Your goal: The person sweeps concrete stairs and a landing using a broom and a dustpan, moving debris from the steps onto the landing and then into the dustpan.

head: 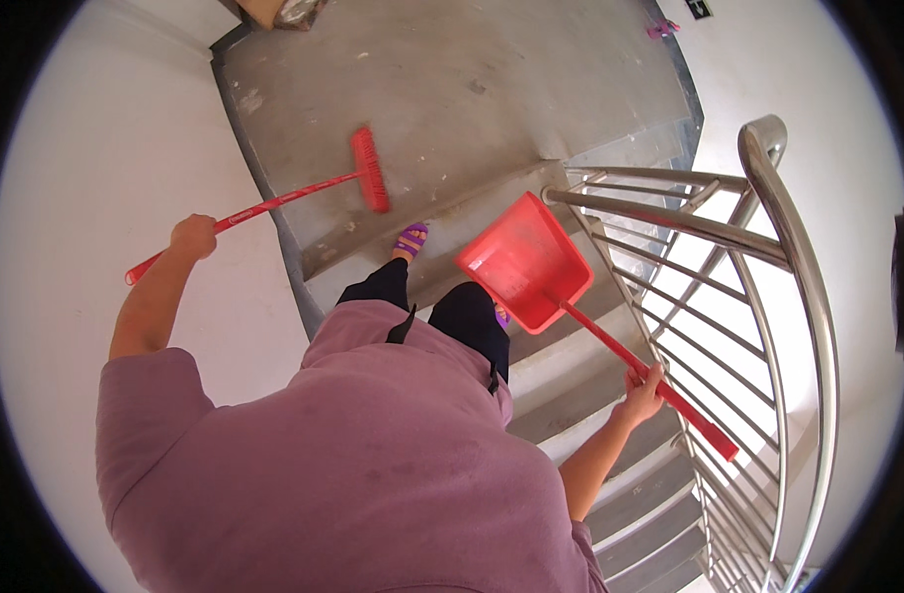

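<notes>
My left hand [194,236] grips the upper handle of a red broom [289,196], which stretches out to the right over the landing. The broom's red bristle head [370,170] is over the grey floor near the landing's edge; whether it touches cannot be told. In my right hand [643,393] is the handle of a red long-handled dustpan [530,263]. Its pan hangs over the steps beside my right leg, with its wide mouth towards the upper left. No debris pile is visible in the pan. The dustpan's handle end lies in front of the stair railing.
A stainless steel railing [811,326] runs along the right side of the concrete stairs [570,408]. White walls with dark skirting bound the landing [452,81]. A cardboard box [263,9] stands at the far left corner. A small purple-pink object [663,30] lies by the right wall.
</notes>
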The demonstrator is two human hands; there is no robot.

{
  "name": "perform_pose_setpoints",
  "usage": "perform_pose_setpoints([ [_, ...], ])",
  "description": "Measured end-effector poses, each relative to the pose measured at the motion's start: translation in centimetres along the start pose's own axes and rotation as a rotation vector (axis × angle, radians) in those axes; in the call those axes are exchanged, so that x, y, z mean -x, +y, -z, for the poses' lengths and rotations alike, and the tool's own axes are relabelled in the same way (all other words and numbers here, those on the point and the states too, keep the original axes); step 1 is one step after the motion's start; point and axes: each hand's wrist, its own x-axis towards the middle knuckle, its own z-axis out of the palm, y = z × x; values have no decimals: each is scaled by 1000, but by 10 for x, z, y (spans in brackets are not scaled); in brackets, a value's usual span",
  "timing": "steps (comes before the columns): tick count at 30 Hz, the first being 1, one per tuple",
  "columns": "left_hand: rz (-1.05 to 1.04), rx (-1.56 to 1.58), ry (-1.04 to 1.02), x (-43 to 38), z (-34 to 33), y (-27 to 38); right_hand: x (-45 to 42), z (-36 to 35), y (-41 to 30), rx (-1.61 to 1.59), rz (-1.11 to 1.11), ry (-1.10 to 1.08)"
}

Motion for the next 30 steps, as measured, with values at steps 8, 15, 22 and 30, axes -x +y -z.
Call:
perform_pose_setpoints([
  [8, 220, 31, -12, 22, 5, -40, -10, -133, -4, 56, 81, -371],
  [15, 270, 150, -44, 42, -4, -13, -28, -255, -42, 20, 197, -619],
  [22, 373, 333, -14, 74, -34, 13, -69, -368, -73, 37, 278, -769],
  [30, 753, 1268, -289, 106, -120, 111, -125, -498, -71, 300, 398, -859],
])
